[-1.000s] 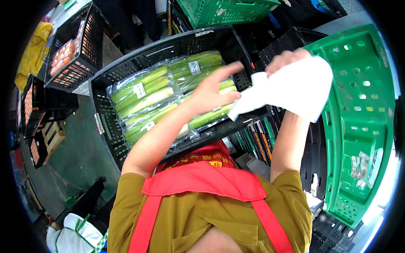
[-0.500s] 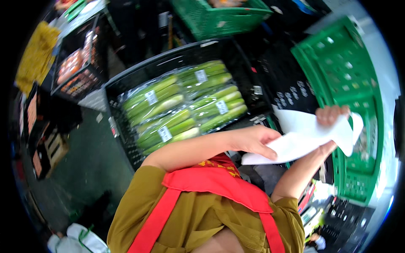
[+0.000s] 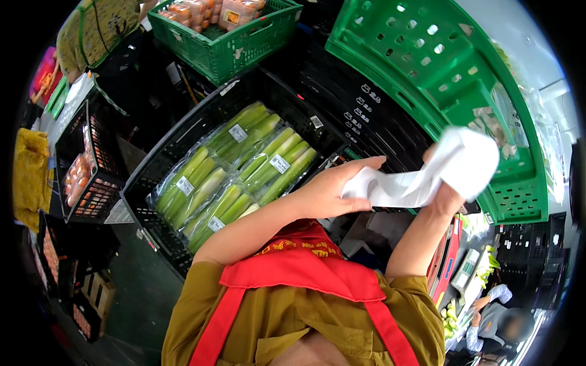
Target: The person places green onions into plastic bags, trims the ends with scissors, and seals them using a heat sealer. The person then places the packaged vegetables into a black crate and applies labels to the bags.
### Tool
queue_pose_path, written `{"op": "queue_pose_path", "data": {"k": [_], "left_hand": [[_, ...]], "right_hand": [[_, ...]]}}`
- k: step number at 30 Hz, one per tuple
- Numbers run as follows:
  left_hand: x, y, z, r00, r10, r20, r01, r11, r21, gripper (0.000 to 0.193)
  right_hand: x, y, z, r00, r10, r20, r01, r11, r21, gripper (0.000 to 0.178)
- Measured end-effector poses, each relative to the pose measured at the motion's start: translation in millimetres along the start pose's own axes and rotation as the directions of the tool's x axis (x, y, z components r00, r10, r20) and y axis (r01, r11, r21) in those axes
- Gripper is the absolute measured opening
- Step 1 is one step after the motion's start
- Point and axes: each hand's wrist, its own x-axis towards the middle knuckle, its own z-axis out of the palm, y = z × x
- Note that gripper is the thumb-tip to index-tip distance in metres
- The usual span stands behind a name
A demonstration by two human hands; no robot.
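Note:
A long strip of white paper (image 3: 397, 188) stretches between my two hands, its right part curled over and blurred. My left hand (image 3: 329, 190) has the strip's left end between thumb and fingers. My right hand (image 3: 448, 200) grips the other part; the paper hides most of its fingers. Left of the hands stands a black crate (image 3: 139, 190). In it lie several clear bags of long green vegetable stalks (image 3: 235, 177), pale at one end, each with a white label. My left forearm crosses the crate's near corner.
A tilted green crate (image 3: 421, 55) stands at the right, beside black crates (image 3: 366, 116). Another green crate (image 3: 244, 49) at the back holds orange packs. A black basket (image 3: 82, 171) stands at left. Other people work at the far left and lower right (image 3: 510, 326).
My view has turned, so the crates sit differently in it. The paper's right part has curled up over my right hand. Both hands still hold the strip.

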Motion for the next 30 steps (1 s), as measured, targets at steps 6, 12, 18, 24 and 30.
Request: {"op": "queue_pose_path", "data": {"k": [6,12,18,24,30], "left_hand": [[0.3,-4.9,-28.5,0.890,0.124,-0.439,0.023,0.949,0.316,0.086],[27.8,5.1,-56.3,0.923,-0.064,-0.380,-0.040,0.965,-0.260,0.054],[23.9,-40.8,-106.8,0.602,-0.266,-0.753,-0.132,0.897,-0.422,0.022],[-8.4,-46.1,-142.9,0.564,-0.260,-0.784,-0.254,0.848,-0.465,0.024],[-50.8,-16.6,-213.1,0.614,-0.290,-0.734,0.071,0.947,-0.315,0.019]], "right_hand": [[7.3,13.0,18.9,0.997,0.069,0.022,-0.060,0.952,-0.299,0.025],[28.9,83.0,79.1,0.901,0.357,0.247,-0.292,0.919,-0.264,0.020],[3.9,156.2,69.1,0.792,0.473,0.385,-0.348,0.869,-0.351,0.062],[-69.0,179.7,-18.7,0.498,0.810,0.308,-0.525,0.565,-0.637,0.027],[-43.8,181.5,-20.0,0.367,0.809,0.458,-0.683,0.569,-0.457,0.008]]}}
